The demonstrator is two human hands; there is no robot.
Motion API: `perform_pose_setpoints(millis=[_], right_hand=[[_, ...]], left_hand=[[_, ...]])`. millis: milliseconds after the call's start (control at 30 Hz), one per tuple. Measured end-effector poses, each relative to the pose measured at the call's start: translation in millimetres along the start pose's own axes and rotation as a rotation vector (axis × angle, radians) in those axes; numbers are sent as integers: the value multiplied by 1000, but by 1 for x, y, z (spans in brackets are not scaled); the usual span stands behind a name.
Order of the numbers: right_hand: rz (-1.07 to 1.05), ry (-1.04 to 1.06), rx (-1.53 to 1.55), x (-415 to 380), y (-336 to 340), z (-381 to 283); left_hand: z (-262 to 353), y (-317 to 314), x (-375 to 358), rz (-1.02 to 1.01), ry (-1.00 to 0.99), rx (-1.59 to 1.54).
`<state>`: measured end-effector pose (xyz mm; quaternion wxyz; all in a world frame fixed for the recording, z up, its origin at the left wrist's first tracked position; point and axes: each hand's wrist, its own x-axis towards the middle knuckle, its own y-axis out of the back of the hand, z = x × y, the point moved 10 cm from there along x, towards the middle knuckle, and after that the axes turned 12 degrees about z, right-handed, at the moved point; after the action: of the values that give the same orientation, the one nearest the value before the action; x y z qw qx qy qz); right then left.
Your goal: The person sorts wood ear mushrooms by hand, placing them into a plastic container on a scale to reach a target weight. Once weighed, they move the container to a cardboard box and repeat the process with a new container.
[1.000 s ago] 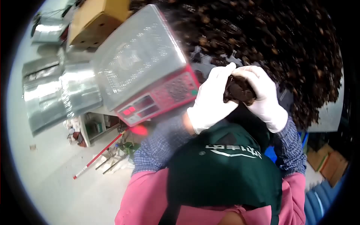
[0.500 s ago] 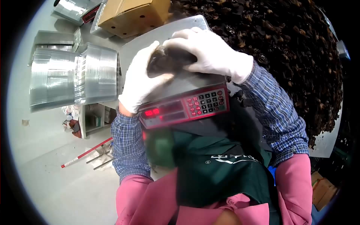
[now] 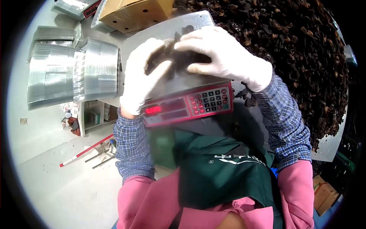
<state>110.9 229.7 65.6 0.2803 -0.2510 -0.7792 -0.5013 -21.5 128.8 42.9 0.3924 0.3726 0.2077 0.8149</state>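
Observation:
A digital scale point(image 3: 202, 100) with a red-framed keypad and a lit red display stands in front of me, its metal pan point(image 3: 152, 35) behind the panel. Dark dried pieces point(image 3: 176, 65) lie in a clump on the pan between my hands. My left hand point(image 3: 143, 74), in a white glove, curves around the left side of the clump. From the right, my right hand point(image 3: 225, 55), also gloved, has its fingers curled over the clump. Both hands touch the dark pieces, whose lower part is blurred.
A large heap of dark dried pieces point(image 3: 289, 57) covers the right side. Stacks of clear plastic trays point(image 3: 97, 70) stand at the left, a cardboard box point(image 3: 137, 15) behind the pan. A red-and-white pole point(image 3: 85, 150) lies lower left.
My right hand has shifted slightly right and down. More dark pieces show above the fingers, and the scale's display reading has changed.

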Motion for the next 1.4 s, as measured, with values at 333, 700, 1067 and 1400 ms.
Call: perform_pose_setpoints(millis=[333,700,1067,1400], right_hand=[[310,-676,-163,-160,121,71],[-171,-487,-432,-242,18,-15],[471,-686,-204,-260,99,14],[341,-717,-435,-229,75,40]], left_hand=[[-71,57,-50,332,269,25],[-66,31,-65,334,295,-55],[-65,31,-66,306,336,-129],[-62,49,-70,347,336,63]])
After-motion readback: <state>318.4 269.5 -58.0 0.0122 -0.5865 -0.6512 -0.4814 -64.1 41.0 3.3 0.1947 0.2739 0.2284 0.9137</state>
